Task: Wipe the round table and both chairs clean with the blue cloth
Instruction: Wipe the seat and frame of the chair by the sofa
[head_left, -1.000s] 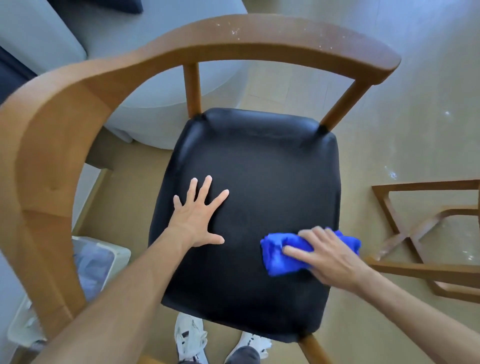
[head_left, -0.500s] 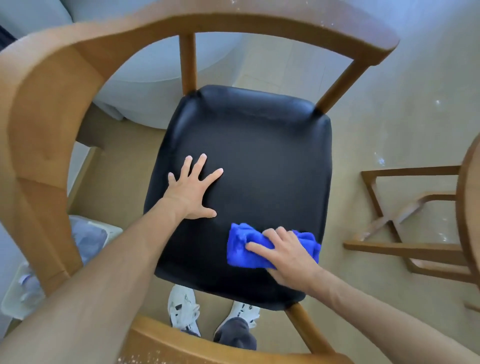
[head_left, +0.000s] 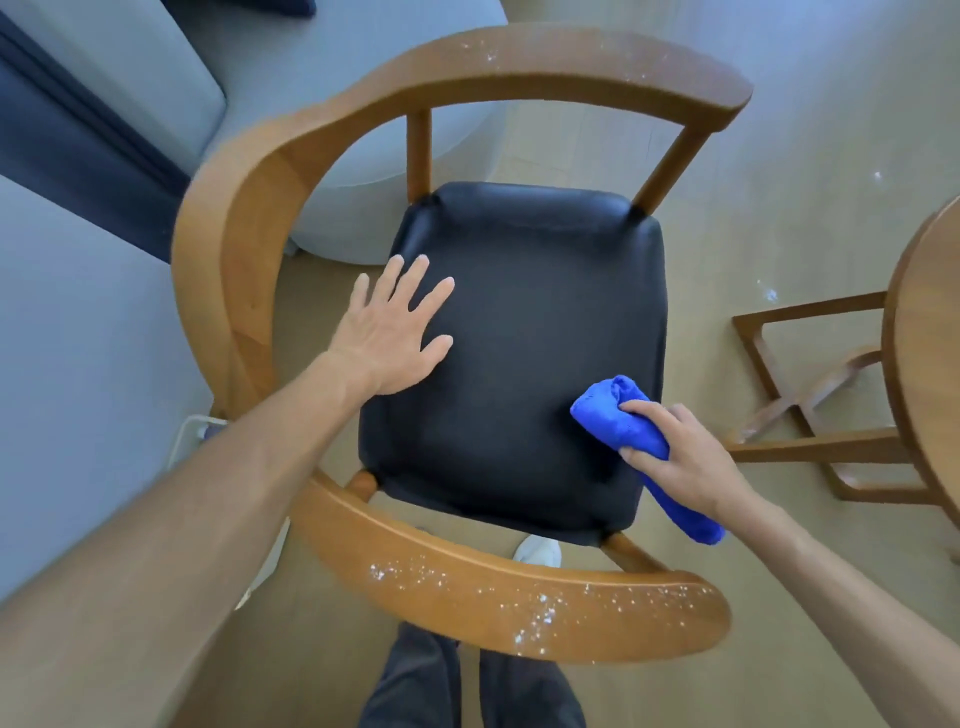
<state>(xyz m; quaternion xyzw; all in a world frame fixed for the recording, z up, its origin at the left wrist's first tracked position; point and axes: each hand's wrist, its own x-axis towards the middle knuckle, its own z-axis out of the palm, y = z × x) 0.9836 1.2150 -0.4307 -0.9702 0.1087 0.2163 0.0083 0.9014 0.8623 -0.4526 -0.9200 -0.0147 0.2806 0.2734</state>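
wooden chair (head_left: 249, 218), matt black seat (head_left: 524, 322)

left hand (head_left: 390, 332) flat on black seat (head_left: 524, 332) | right hand (head_left: 685, 460) grips blue cloth (head_left: 621, 421) at seat edge

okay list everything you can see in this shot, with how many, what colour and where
chair: 1, brown wood, centre; white specks on both arms
seat: 1, black, on the chair
cloth: 1, blue, at the seat's right edge
table: 1, brown, round, right edge
table base: 1, brown, on the floor at right
sofa: 1, grey, left and top
floor: beige
shoe: 1, white, under the seat
trousers: dark, bottom
left hand: flat on the seat
right hand: grips the cloth
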